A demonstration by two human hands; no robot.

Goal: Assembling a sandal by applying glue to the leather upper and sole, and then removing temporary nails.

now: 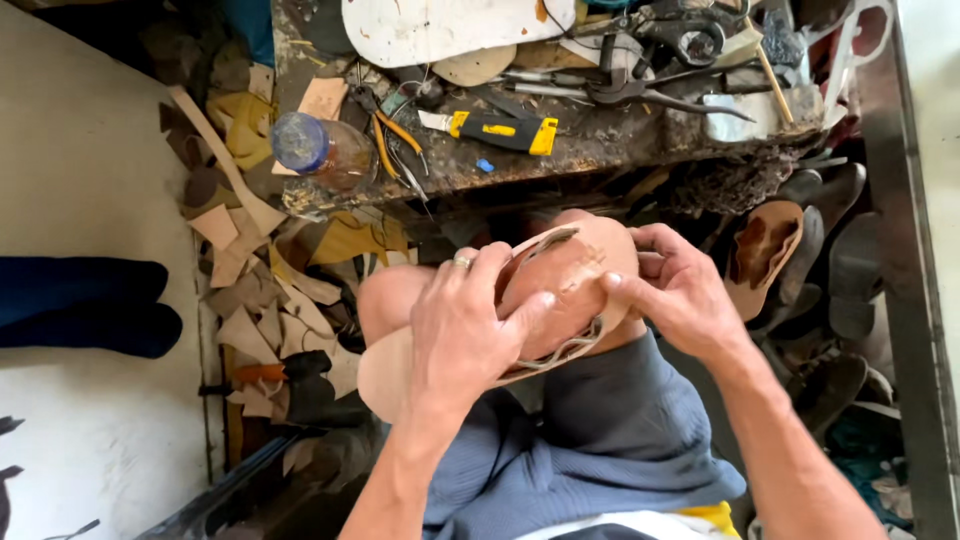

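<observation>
Both hands are clamped on a tan sandal point(560, 290) held over the knee below the bench point(600, 145): left hand point(465, 325) fingers spread across it, right hand point(680, 290) pinching its edge.

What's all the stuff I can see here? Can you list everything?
Sandal: one, tan leather, on the knee, both hands on it.
Utility knife: one, yellow and black, on the workbench.
Pliers: one, orange handles, on the bench.
Plastic bottle: one, clear with blue cap, bench edge.
Pincers: one, dark metal, on the bench.
Leather scraps: many, tan, on the floor, left.
Left hand: ringed, pressing the sandal.
Right hand: gripping its edge.
</observation>
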